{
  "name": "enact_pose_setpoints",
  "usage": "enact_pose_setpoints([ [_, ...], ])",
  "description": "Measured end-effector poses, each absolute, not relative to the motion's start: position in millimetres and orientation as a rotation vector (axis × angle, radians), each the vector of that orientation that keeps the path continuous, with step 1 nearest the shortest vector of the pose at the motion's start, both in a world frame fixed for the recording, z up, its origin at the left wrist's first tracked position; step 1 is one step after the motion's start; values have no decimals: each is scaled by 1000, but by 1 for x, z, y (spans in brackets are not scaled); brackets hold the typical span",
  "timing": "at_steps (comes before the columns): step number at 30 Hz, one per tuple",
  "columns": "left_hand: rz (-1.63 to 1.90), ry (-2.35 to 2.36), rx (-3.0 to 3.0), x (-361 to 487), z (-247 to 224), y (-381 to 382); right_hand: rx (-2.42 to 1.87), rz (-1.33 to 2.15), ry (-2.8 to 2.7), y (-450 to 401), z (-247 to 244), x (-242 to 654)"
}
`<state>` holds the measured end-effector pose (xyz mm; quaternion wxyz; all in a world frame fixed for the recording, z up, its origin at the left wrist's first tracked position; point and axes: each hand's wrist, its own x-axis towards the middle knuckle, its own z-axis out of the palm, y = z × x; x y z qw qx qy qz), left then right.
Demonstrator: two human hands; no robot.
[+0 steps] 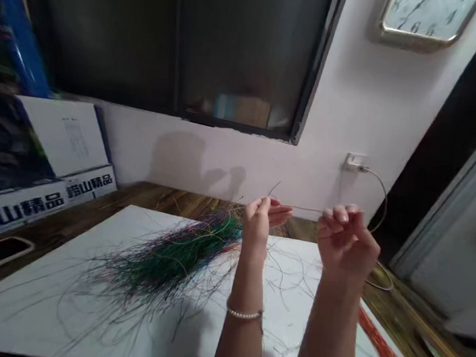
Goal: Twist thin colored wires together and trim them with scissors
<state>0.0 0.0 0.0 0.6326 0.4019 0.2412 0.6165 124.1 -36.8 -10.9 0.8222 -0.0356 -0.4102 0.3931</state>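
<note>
A thin wire (pixel 302 208) is held up straight between two hands.
The left hand (pixel 259 225) and the right hand (pixel 347 241) each pinch it in closed fingers, above the table. Just below, a big messy pile of green and purple wires (pixel 173 256) lies on a white board (pixel 42 317).

We lose the top of the wall clock (pixel 422 17) past the picture's edge, and its numerals blur. The orange strands (pixel 385 347) at lower right smear too. The left hand (pixel 258 230) and right hand (pixel 347 243) hide the ends of the thin wire (pixel 306 209), and we cannot read the small print on the white poster board (pixel 75 136).
</note>
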Motion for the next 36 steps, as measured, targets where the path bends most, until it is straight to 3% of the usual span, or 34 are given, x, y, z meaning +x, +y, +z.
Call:
enact_pose_setpoints([
  [18,1578,235,740,-10,-3,11,-1043,1060,-1381,-17,-24,113],
  [31,1880,-65,310,-21,4,1,-598,1138,-1127,-23,-22,126],
  [36,1837,-130,175,-33,4,2,-555,1163,-1140,-23,-22,125],
])
